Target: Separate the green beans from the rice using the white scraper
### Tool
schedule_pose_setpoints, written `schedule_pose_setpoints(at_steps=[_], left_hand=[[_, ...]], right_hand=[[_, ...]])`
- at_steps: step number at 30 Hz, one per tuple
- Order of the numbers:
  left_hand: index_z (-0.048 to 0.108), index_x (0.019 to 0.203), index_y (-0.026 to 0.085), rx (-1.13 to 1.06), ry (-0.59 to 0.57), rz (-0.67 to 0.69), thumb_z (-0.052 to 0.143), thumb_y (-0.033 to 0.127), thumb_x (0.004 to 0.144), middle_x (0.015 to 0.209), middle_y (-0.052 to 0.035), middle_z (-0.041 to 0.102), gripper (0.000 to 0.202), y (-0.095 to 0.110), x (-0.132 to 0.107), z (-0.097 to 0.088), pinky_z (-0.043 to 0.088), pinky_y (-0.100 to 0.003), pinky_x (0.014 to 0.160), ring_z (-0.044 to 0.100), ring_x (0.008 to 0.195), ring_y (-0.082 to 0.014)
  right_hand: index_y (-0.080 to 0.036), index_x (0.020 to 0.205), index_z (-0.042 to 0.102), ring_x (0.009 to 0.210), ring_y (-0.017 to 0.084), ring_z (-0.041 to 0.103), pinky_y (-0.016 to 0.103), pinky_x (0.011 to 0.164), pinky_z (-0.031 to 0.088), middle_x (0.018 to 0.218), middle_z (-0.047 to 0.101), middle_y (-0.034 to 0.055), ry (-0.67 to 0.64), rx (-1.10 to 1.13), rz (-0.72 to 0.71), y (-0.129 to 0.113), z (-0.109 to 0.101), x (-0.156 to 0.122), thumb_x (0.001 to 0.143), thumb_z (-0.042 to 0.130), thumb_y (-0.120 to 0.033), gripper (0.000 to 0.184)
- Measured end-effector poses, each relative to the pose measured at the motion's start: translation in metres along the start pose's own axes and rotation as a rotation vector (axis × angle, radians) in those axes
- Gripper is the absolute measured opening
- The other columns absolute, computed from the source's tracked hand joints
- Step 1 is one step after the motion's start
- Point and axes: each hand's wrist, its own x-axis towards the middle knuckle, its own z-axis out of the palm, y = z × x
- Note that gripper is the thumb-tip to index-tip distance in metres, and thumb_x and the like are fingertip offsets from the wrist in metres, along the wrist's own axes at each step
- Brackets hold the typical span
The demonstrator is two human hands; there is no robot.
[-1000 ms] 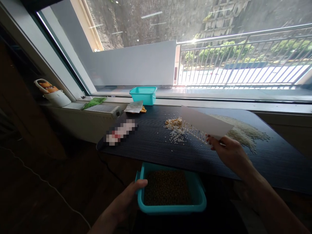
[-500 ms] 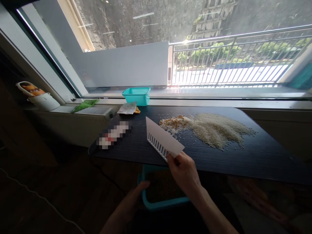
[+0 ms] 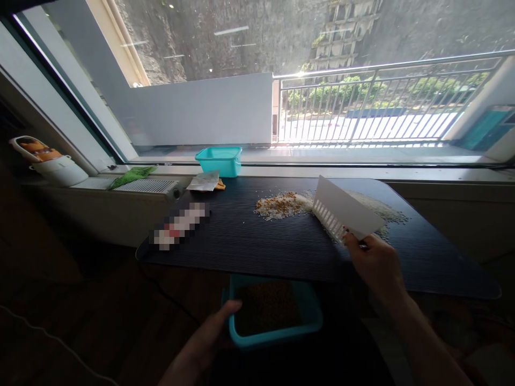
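My right hand (image 3: 374,257) is closed on the lower right corner of a white plastic sheet (image 3: 348,209) with a row of slots along one edge. The sheet tilts over a pile of rice (image 3: 388,212) on the dark table and hides part of it. Left of the sheet lies a smaller heap of rice mixed with orange-yellow kernels (image 3: 284,203). My left hand (image 3: 219,327) grips the left side of a turquoise bin (image 3: 277,339) below the table edge, thumb over the rim. Brownish grains (image 3: 267,305) cover the bin's floor.
On the sill stands a second turquoise bin (image 3: 219,161). A silvery packet (image 3: 204,181) and a blurred-out item (image 3: 179,226) lie on the table's left side. A radiator (image 3: 140,186) with a green cloth (image 3: 132,176) and a white pot (image 3: 62,170) are farther left.
My right hand has carried the slotted sheet rightward, from left of the mixed heap to over the rice pile. My left hand stays on the bin. The view has shifted slightly.
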Motion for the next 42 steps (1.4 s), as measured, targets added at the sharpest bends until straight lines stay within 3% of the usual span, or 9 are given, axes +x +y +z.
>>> schedule_pose_setpoints(at_steps=[8, 12, 18, 27, 34, 42], left_hand=[[0.054, 0.121, 0.013, 0.028, 0.060, -0.074, 0.062, 0.049, 0.074, 0.103, -0.0111, 0.069, 0.060, 0.006, -0.008, 0.016, 0.052, -0.032, 0.068, 0.067, 0.085, -0.0248], [0.055, 0.120, 0.014, 0.029, 0.045, -0.040, 0.063, 0.049, 0.074, 0.103, -0.0101, 0.069, 0.059, 0.002, -0.004, 0.013, 0.052, -0.032, 0.072, 0.066, 0.089, -0.0248], [0.055, 0.119, 0.012, -0.004, 0.008, -0.027, 0.063, 0.045, 0.075, 0.107, -0.0109, 0.068, 0.056, 0.001, 0.000, 0.007, 0.052, -0.034, 0.079, 0.065, 0.095, -0.0250], [0.051, 0.124, 0.010, -0.032, -0.008, -0.038, 0.060, 0.046, 0.077, 0.102, -0.0117, 0.069, 0.060, 0.005, -0.005, 0.008, 0.053, -0.035, 0.072, 0.067, 0.083, -0.0244], [0.049, 0.126, 0.009, -0.036, -0.034, -0.024, 0.060, 0.044, 0.078, 0.107, -0.0129, 0.067, 0.060, 0.009, -0.003, 0.011, 0.053, -0.035, 0.076, 0.065, 0.094, -0.0258], [0.053, 0.123, 0.012, -0.055, -0.031, -0.016, 0.061, 0.044, 0.076, 0.110, -0.0126, 0.066, 0.057, 0.016, -0.008, 0.015, 0.054, -0.036, 0.074, 0.064, 0.098, -0.0279]], right_hand=[[-0.018, 0.096, 0.070, 0.066, 0.020, 0.066, 0.030, 0.062, 0.050, 0.082, 0.072, 0.0073, -0.180, 0.357, -0.049, -0.009, 0.020, 0.008, 0.078, 0.052, -0.040, 0.034], [-0.017, 0.093, 0.071, 0.069, 0.021, 0.066, 0.029, 0.059, 0.050, 0.079, 0.072, 0.0071, -0.238, 0.354, -0.086, -0.008, 0.027, 0.015, 0.077, 0.054, -0.039, 0.032], [-0.018, 0.085, 0.072, 0.063, 0.020, 0.065, 0.028, 0.055, 0.050, 0.072, 0.072, 0.0047, -0.254, 0.405, -0.046, -0.006, 0.015, 0.018, 0.075, 0.057, -0.041, 0.029], [-0.017, 0.080, 0.072, 0.062, 0.020, 0.065, 0.029, 0.055, 0.051, 0.071, 0.072, 0.0054, -0.281, 0.372, -0.082, -0.013, 0.013, 0.017, 0.074, 0.056, -0.039, 0.027], [-0.017, 0.087, 0.073, 0.065, 0.020, 0.065, 0.029, 0.055, 0.053, 0.078, 0.073, 0.0058, -0.292, 0.465, -0.073, -0.007, 0.004, 0.013, 0.074, 0.058, -0.044, 0.033], [-0.019, 0.079, 0.074, 0.064, 0.021, 0.066, 0.027, 0.054, 0.051, 0.070, 0.071, 0.0048, -0.350, 0.408, -0.100, -0.020, 0.006, 0.008, 0.074, 0.057, -0.044, 0.030]])
